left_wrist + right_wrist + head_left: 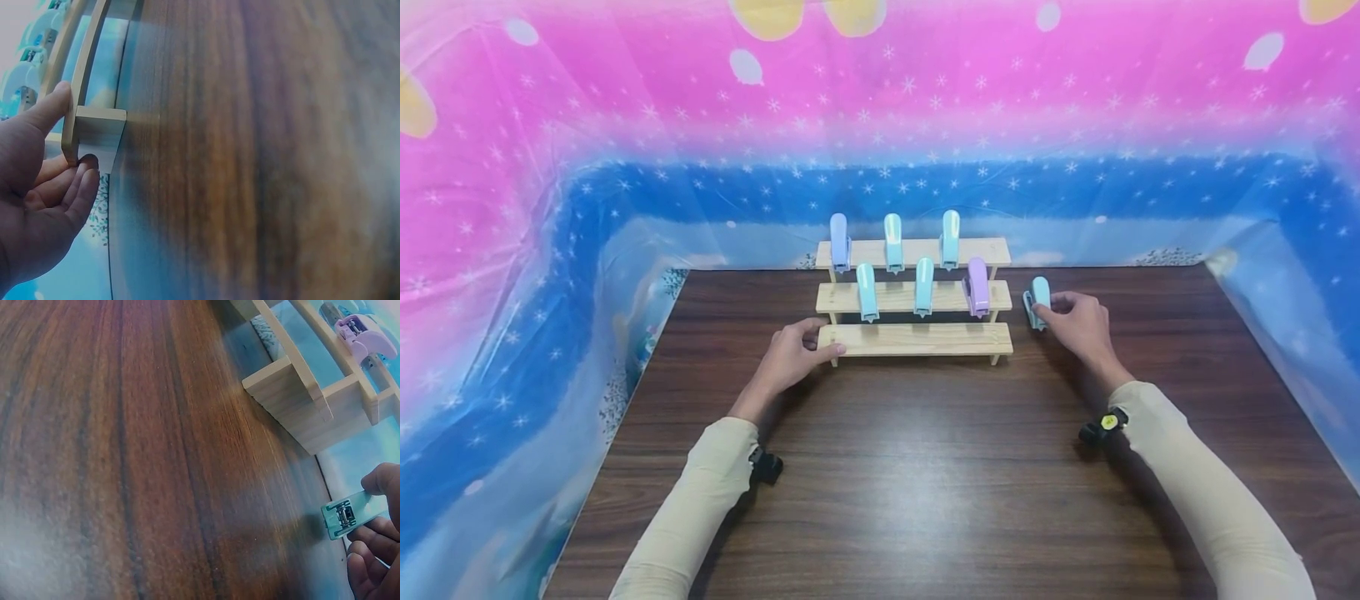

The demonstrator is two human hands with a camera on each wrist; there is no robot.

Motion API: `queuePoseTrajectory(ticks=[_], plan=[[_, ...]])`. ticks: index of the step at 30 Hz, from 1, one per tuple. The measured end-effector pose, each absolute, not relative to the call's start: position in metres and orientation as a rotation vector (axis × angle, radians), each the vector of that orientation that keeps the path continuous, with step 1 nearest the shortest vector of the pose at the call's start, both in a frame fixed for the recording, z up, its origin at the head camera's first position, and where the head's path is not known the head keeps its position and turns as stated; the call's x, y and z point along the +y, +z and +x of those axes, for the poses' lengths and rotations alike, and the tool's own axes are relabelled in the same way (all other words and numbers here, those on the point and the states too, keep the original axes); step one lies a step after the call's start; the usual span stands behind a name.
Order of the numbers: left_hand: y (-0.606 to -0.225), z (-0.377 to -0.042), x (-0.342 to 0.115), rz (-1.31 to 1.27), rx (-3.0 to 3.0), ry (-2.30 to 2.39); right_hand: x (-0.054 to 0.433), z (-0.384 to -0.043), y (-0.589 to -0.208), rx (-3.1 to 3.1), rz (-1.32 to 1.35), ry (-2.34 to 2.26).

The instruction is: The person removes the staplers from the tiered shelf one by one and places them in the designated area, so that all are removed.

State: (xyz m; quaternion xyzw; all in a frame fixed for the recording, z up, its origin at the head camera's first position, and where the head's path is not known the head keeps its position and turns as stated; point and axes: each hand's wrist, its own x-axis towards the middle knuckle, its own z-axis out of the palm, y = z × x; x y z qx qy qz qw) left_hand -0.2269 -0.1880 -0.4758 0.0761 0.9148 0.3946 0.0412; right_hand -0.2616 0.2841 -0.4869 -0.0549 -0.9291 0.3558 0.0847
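A three-step wooden display rack stands on the table. My left hand grips the left end of its lowest step, with the thumb on top and fingers below the edge. To the right of the rack, my right hand pinches a small teal stapler between thumb and fingers, apart from the rack. The stapler's end with metal parts faces the right wrist camera. On the middle step are two teal staplers and a purple stapler.
The top step holds a periwinkle stapler and two teal staplers. Behind the dark wooden table hangs a pink and blue cloth backdrop, which also runs along both sides.
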Motion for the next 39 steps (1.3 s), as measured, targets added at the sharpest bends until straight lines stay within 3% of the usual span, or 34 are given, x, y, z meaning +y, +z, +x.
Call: queuePoseTrajectory(ticks=[23,39], plan=[[-0.476,-0.228,-0.188,0.227,2.798,1.224,0.283,-0.257,-0.489,-2.796,-0.161,1.084],[-0.476,-0.228,-0.187,0.225,2.796,1.221,0.284,-0.255,-0.456,-2.683,-0.079,1.042]])
